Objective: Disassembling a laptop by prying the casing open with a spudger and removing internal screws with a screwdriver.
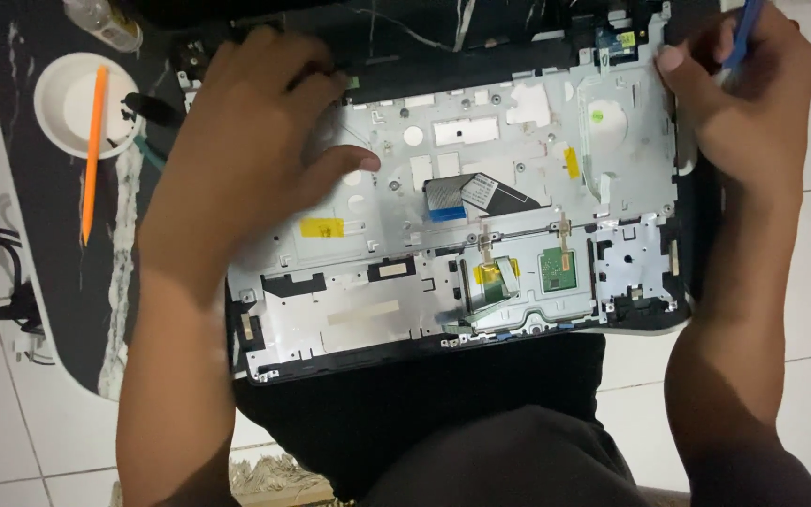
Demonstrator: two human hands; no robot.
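The left hand (255, 141) presses flat, fingers spread, on the laptop panel (443, 244), whose long axis runs left-right; the right hand (739, 94) grips a blue tool (746, 28) at its right edge.

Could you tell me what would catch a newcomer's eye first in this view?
The opened laptop shell fills the middle, its silver inner plate bare with yellow tape patches. The left hand presses on its upper left part, while the right hand grips a blue tool at the right edge. An orange stick lies across a white dish at far left.
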